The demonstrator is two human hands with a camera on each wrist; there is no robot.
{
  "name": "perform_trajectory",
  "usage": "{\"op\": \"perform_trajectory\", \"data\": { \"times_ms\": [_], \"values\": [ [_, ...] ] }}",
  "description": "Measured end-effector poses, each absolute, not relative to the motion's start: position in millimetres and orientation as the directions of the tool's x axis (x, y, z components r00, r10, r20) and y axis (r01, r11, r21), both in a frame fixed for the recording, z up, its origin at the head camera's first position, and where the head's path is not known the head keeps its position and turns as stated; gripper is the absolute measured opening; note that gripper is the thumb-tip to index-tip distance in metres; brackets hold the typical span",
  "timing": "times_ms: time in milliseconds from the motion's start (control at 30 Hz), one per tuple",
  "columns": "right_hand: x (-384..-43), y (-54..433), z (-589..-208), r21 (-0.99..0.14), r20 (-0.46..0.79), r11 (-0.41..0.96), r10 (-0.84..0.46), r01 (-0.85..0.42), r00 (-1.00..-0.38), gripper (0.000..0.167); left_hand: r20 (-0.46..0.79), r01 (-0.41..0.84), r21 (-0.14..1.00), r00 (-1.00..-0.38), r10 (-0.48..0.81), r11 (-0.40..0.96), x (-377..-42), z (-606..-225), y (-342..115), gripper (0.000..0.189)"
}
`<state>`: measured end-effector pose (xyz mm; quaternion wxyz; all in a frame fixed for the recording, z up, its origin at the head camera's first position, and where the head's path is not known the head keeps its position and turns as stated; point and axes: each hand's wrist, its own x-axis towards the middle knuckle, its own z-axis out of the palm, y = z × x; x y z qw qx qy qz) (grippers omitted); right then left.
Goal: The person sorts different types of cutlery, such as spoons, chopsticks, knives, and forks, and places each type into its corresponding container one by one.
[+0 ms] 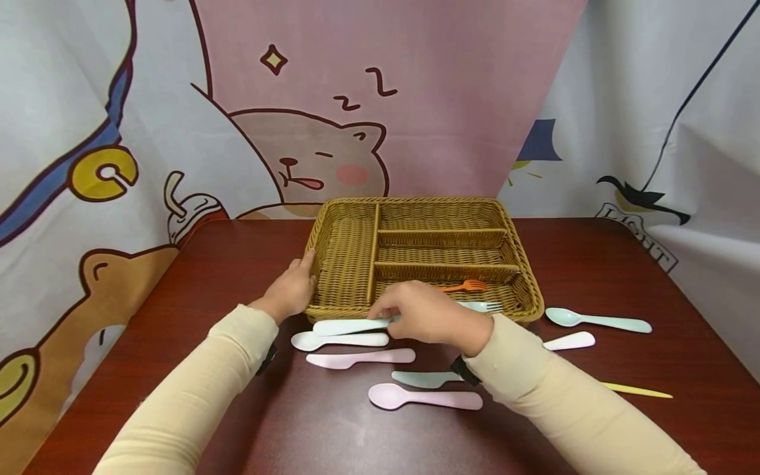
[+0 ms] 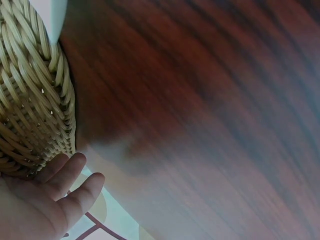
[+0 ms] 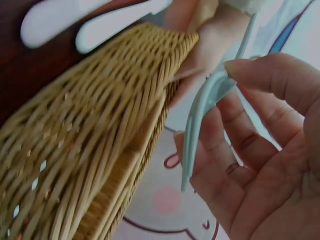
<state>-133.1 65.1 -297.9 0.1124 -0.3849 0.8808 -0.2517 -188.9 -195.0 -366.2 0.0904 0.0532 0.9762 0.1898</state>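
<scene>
My right hand (image 1: 430,315) pinches a pale mint fork (image 3: 202,105) between thumb and fingers, just above the front rim of the wicker basket (image 1: 338,313). Its handle points left in the head view; the hand hides the far end there. At the basket's left side, my left hand (image 1: 289,290) rests against the rim with fingers extended. In the front compartment lie an orange fork (image 1: 472,285) and a mint fork (image 1: 482,307), both partly hidden. Below the held fork are a white spoon (image 1: 341,340) and a pink knife (image 1: 361,357).
Nearer me lie a grey-green knife (image 1: 424,379) and a pink spoon (image 1: 424,397). Rightward are a mint spoon (image 1: 614,322), a white handle (image 1: 572,341) and a yellow handle (image 1: 638,390), the last two partly behind my right arm. A printed curtain (image 1: 463,99) hangs behind the table (image 1: 237,251).
</scene>
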Motion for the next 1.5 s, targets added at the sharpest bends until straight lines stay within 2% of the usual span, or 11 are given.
{"op": "perform_trajectory", "data": {
  "times_ms": [367,900,1133,1300,1500],
  "values": [
    [-158.8,94.8,-291.8,-0.607,-0.050,0.611,-0.668,-0.509,-0.743,0.030,-0.150,0.074,0.380,-0.979,0.140,0.922,-189.7,-367.0,-195.1,0.060],
    [-193.6,125.0,-299.4,-0.570,-0.037,0.655,-0.623,-0.496,-0.781,0.027,-0.157,0.063,0.379,-0.979,0.131,0.923,-190.9,-367.7,-196.3,0.060],
    [-203.6,133.1,-305.0,-0.556,-0.097,0.709,-0.574,-0.434,-0.813,0.028,-0.158,0.053,0.381,-0.980,0.121,0.923,-190.6,-366.9,-195.6,0.060],
    [-209.7,138.8,-310.4,-0.529,-0.124,0.735,-0.562,-0.425,-0.818,0.027,-0.162,0.052,0.382,-0.979,0.122,0.923,-192.0,-367.2,-195.6,0.060],
    [-212.2,143.8,-315.2,-0.548,-0.184,0.749,-0.543,-0.373,-0.819,0.027,-0.170,0.047,0.386,-0.978,0.121,0.921,-192.2,-367.6,-195.4,0.060]
  ]
}}
